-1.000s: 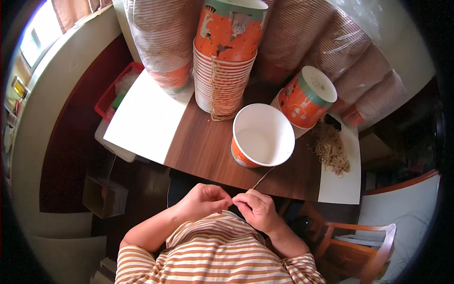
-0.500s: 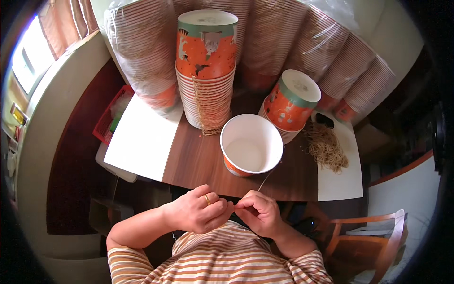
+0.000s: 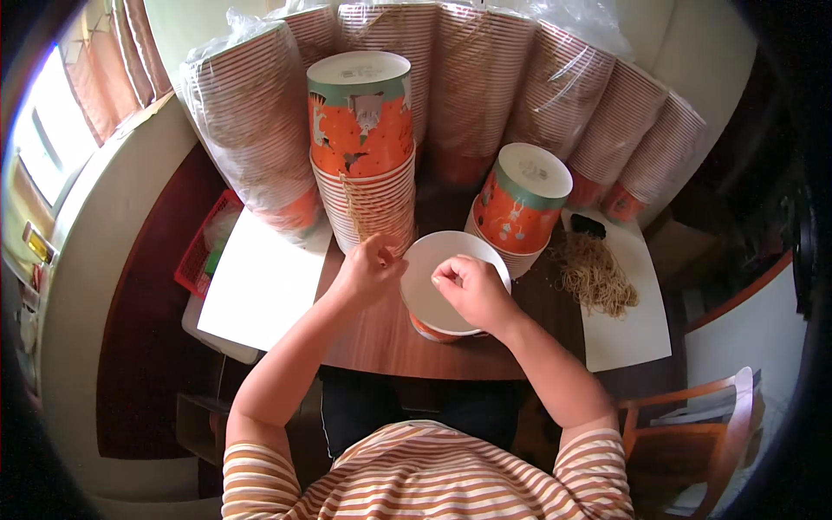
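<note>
An open white-lined paper bucket with an orange outside stands upright near the table's front edge. Over its mouth is my right hand, thumb and forefinger pinched together; whatever they hold is too small to make out. Just outside the left rim, my left hand is raised with its fingers curled in a pinch, and I cannot make out anything in it. Behind the left hand rises a tall stack of upturned orange buckets, with tan cord hanging down its side.
A shorter upturned stack stands behind the bucket to the right. Beside it, a tangle of tan cord lies on a white sheet. Plastic-wrapped bucket stacks line the back. At left are another white sheet and a red basket.
Both hands have moved forward from near my body to the bucket and drawn apart. The thin cord trailing from the right hand no longer shows. My view has shifted slightly.
</note>
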Demonstrator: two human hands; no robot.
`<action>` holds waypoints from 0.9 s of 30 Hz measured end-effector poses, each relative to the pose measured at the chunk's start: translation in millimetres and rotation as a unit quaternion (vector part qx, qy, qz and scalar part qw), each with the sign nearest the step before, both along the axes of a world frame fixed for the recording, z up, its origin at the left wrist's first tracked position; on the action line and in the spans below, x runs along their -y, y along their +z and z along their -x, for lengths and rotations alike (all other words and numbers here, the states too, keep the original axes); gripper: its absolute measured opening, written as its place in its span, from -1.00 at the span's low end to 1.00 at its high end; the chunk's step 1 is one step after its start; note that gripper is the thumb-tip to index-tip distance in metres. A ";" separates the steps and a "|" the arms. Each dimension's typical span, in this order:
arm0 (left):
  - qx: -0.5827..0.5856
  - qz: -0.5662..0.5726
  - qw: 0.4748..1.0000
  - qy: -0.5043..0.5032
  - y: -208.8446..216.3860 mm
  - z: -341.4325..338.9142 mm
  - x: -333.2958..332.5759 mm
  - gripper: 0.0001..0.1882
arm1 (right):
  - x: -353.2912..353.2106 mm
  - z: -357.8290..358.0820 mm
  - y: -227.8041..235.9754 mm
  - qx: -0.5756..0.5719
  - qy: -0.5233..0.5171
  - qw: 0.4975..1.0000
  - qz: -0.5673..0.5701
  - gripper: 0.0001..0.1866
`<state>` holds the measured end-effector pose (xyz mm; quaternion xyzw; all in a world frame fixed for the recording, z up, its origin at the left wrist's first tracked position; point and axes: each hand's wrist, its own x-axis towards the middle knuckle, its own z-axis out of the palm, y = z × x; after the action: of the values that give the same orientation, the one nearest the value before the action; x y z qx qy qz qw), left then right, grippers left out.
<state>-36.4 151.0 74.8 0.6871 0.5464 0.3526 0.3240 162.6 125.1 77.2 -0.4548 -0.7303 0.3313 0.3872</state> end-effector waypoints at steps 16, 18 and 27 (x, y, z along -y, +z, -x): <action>0.253 0.189 0.948 -0.033 -24.3 1.0 51.4 -0.72 | -21.0 0.7 -16.9 0.135 0.114 0.984 -0.031 -0.91; 0.234 0.188 0.954 -0.004 -21.1 -2.0 50.3 -0.75 | -22.7 1.8 -21.4 0.132 0.112 0.984 -0.046 -0.91; 0.199 0.177 0.964 0.000 -22.0 -1.3 48.5 -0.78 | -22.0 6.7 -18.8 0.139 0.111 0.982 -0.059 -0.90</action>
<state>-35.1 102.5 52.8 0.5350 0.5248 0.3800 0.5422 155.8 147.0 58.5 -0.3891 -0.8411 0.2618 0.2694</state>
